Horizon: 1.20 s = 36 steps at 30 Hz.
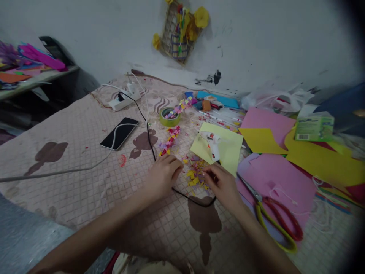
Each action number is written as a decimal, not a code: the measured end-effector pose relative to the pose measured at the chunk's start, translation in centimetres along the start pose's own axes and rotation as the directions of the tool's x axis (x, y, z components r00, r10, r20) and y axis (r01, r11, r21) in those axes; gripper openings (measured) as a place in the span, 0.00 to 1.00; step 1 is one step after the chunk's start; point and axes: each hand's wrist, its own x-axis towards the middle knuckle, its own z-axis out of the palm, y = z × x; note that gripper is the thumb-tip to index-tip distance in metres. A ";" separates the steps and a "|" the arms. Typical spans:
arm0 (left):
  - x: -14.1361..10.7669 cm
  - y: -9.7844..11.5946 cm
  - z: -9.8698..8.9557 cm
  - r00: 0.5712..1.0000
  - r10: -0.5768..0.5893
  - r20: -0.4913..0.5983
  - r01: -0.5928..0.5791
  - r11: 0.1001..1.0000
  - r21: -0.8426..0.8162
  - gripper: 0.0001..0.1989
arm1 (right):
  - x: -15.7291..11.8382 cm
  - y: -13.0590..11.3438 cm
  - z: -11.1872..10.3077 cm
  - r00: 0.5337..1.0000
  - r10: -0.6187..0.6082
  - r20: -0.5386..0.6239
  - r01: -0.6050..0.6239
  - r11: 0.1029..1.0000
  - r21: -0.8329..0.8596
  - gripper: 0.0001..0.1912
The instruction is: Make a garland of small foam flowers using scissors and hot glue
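My left hand [164,176] is closed near the lower end of a red, pink and yellow paper flower strand [172,137]; what its fingers hold, if anything, is hidden. My right hand [221,182] is pinched at the right edge of a pile of small yellow and purple paper pieces [196,177]; whatever lies between the fingertips is too small to make out. Behind it, a white glue gun [212,144] rests on a pale yellow sheet [230,148]. A second flower strand [181,107] lies over a green tape roll [170,117].
Scissors [273,217] lie on pink paper [285,179] at the right, near a green box [315,127]. A phone [119,133] and a power strip [124,101] are at the left. A black cable [194,201] passes by both hands.
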 end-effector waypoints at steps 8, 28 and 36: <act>3.3 0.0 1.4 0.994 0.046 0.100 -0.077 0.940 0.331 0.08 | -0.8 0.3 -0.1 1.000 0.020 -0.022 -0.019 0.998 0.055 0.05; 2.6 -2.3 -3.2 0.897 -0.380 0.228 0.359 0.322 -0.876 0.10 | 4.8 5.0 0.1 0.930 0.106 -0.351 -0.190 0.958 -0.214 0.21; 2.7 -2.7 -3.1 0.892 -0.389 0.231 0.351 0.272 -0.896 0.10 | 7.0 6.6 1.2 0.937 0.065 -0.343 -0.152 0.960 -0.234 0.14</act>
